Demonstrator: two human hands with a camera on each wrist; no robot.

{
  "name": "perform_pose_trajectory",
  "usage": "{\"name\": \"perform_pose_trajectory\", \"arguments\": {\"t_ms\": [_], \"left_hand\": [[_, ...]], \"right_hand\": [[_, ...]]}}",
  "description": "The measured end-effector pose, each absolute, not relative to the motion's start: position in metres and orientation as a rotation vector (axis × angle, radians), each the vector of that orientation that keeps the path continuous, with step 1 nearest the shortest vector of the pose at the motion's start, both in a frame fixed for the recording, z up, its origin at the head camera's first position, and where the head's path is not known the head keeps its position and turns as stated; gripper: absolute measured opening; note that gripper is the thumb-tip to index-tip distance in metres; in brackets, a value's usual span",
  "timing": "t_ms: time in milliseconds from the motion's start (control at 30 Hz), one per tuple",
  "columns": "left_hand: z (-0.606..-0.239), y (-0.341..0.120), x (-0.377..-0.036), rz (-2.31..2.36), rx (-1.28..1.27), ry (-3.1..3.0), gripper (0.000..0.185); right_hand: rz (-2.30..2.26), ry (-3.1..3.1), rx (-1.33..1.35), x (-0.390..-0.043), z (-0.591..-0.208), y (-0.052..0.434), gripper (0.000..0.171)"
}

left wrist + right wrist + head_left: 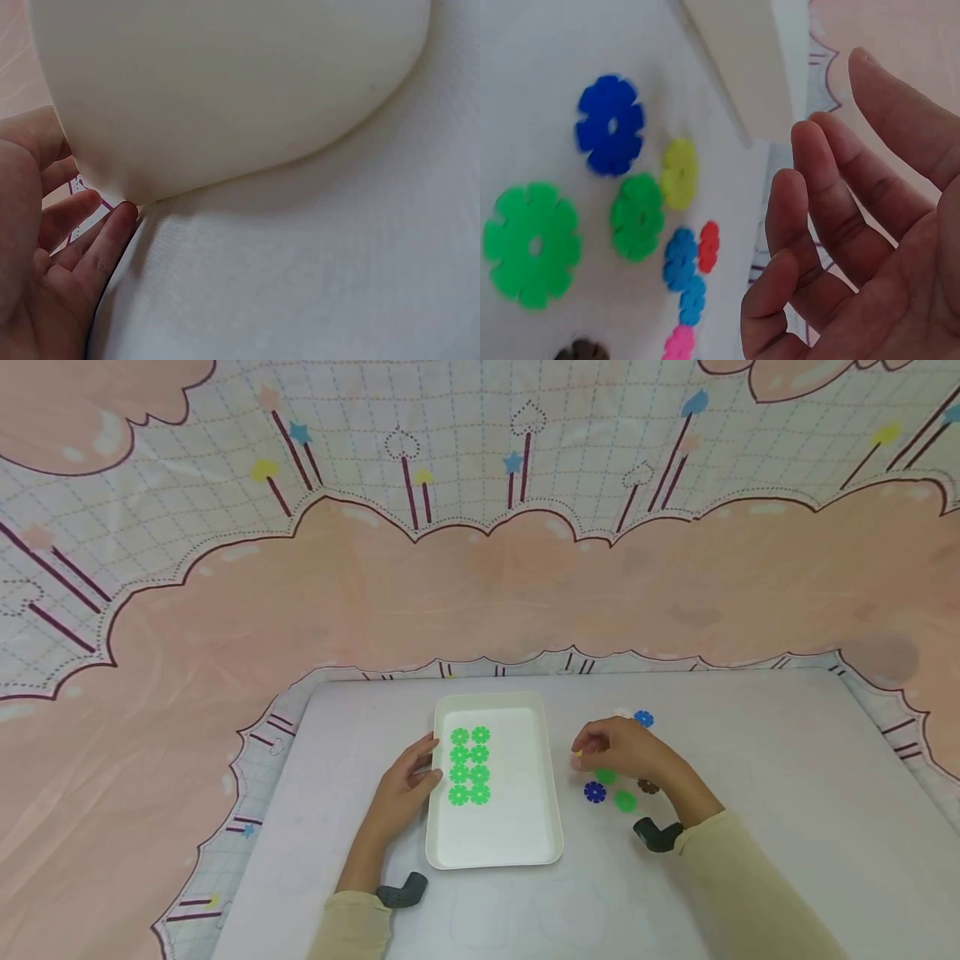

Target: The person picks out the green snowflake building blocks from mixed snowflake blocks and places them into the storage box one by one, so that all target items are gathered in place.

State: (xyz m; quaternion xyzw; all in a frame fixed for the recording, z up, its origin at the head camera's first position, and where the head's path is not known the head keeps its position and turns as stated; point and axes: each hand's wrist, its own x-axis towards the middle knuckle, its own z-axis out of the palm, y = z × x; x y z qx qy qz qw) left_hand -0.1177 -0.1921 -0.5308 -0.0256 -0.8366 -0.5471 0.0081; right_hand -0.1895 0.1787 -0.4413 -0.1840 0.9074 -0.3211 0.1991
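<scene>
Head view, left hand (pixel 405 785): fingers straight, resting against the rim of the white rectangular plastic tray (pixel 551 777).
Right hand (pixel 862 247): relaxed, open, holding nothing, above loose discs.
Done: eight green snowflake-shaped plastic discs (pixel 469 765) in the tray.
Left: two green discs (pixel 625 801) on the table.

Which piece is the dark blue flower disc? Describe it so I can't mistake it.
Start at the white tray in the middle of the table. Just off its right side, below the right hand, loose discs lie scattered. The dark blue flower disc lies nearest the tray; its closest neighbours are green.
</scene>
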Motion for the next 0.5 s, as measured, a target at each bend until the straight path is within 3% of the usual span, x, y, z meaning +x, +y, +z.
{"name": "perform_pose_trajectory", "arguments": {"t_ms": [500], "left_hand": [[-0.532,-0.193,-0.118,-1.697,-0.078,-2.619,0.053]], "right_hand": [[-0.793,2.581,-0.457,-0.183,-0.462,0.213,0.025]]}}
